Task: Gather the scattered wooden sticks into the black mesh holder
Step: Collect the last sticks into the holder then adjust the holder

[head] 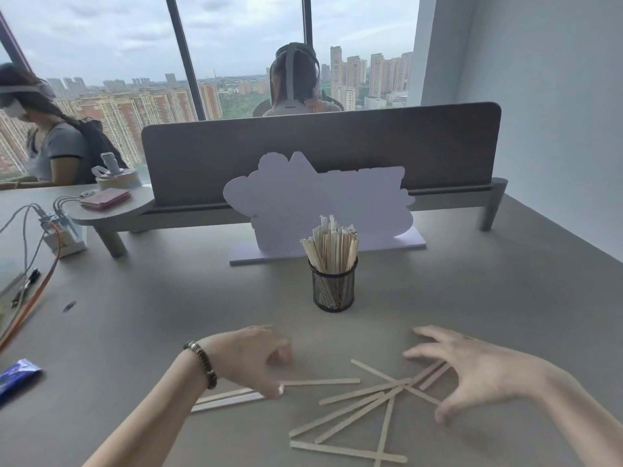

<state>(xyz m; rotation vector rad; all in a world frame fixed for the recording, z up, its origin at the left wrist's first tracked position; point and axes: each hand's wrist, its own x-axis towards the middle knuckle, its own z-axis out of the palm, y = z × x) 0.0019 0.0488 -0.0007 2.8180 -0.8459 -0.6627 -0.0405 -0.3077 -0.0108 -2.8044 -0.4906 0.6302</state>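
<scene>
1. Reaching in from both sides, the person's hands flank a loose heap of wooden sticks (357, 404) on the grey desk (488, 298), a placing that looks meant to rake the pile together.
2. The left hand (253, 357) is curled palm-down, fingertips pressed onto 1 flat stick (320, 381) that juts out to its right; 2 or 3 more sticks (226, 397) lie under its wrist side. It appears to pin or slide that stick rather than lift it, though whether it pinches cannot be told.
3. The right hand (472, 369) is spread wide and arched, thumb near the body and fingers away, hovering over the crossed ends of the heap just to its left; it grips nothing.
4. Beyond both hands, between them and well apart, the black mesh holder (333, 284) stands upright, already packed with sticks fanning above its rim.
5. Roughly 10 sticks are left on the desk, so the gathering seems far along.
</scene>
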